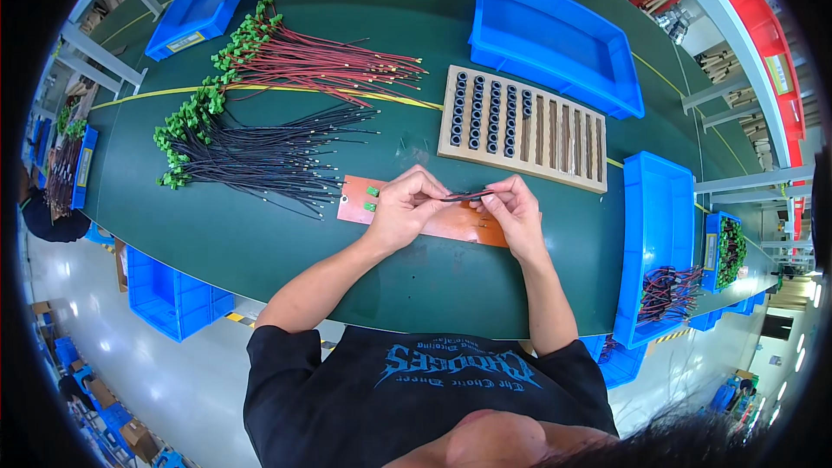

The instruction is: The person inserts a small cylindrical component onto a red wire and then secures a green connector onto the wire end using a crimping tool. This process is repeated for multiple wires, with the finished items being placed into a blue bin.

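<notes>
Between my two hands runs a short stretch of black and red wires (466,197). My left hand (404,211) pinches them at one end, thumb against fingertips. At the other end my right hand (517,215) is closed on the same wires. Both hands are over an orange board (438,224) lying on the green table. Two green connectors (371,199) sit at the board's left end, beside my left hand. Small dark pins show near its right end. My fingers hide the wire tips.
Left of the board lie red wires (334,61) and black wires (260,156) with green connectors. A tray (451,143) of black cylindrical parts stands beyond my hands. Blue bins stand at the far left (204,4), far right (555,43) and right edge (637,234).
</notes>
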Available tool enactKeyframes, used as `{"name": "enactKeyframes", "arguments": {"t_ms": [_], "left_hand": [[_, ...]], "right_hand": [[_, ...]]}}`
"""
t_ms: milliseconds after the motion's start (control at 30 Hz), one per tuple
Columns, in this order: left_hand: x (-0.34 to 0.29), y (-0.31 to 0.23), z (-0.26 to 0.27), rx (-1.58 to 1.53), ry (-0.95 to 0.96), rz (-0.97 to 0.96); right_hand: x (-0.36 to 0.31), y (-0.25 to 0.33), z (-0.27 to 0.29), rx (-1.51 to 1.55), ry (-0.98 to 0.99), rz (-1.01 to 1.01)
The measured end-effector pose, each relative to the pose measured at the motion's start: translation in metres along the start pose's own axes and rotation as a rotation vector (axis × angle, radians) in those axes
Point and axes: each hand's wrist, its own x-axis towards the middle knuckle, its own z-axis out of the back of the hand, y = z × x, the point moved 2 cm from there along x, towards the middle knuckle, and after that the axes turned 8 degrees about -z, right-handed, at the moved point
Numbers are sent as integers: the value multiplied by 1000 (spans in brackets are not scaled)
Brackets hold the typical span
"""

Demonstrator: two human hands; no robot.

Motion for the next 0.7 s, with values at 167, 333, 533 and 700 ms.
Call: {"name": "enactKeyframes", "arguments": {"t_ms": [167, 333, 533, 700], "left_hand": [[0, 2, 0, -17, 38, -8], [-2, 6, 2, 8, 112, -101], [0, -3, -3, 17, 153, -62], [-1, -3, -3, 23, 90, -19]], "right_hand": [[1, -5, 3, 24, 13, 12], [1, -6, 3, 40, 18, 19], [1, -8, 5, 68, 11, 24], [1, -6, 5, 39, 6, 18]]}}
